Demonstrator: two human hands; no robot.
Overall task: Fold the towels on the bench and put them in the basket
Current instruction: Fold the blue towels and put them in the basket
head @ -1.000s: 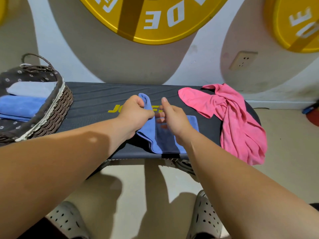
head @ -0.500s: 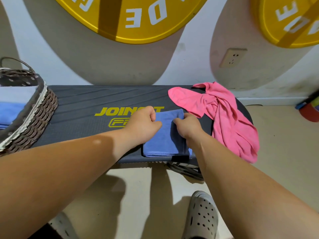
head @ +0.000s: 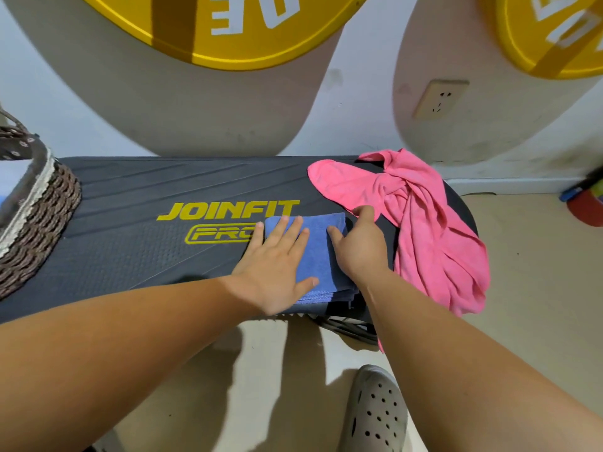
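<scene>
The person is leaning over the black bench point(head: 146, 256), and both hands are lying flat on the folded blue towel point(head: 319, 256). The towel is sitting near the bench's front edge, just at four o'clock of the yellow JOINFIT lettering. The left hand point(head: 277, 269) is pressing down on the towel's nine o'clock side with straight, spread fingers, grasping nothing. The right hand point(head: 359, 249) is resting on its three o'clock side, palm down and fingers relaxed, likewise clutching nothing; its forefinger is reaching to one o'clock, close to the pink towel point(head: 424, 230). That one is lying crumpled at the bench's three o'clock end, partly hanging over the front edge. The woven basket point(head: 39, 216) is standing at the nine o'clock end, mostly out of frame. A grey perforated shoe point(head: 375, 415) is showing on the floor at six o'clock.
</scene>
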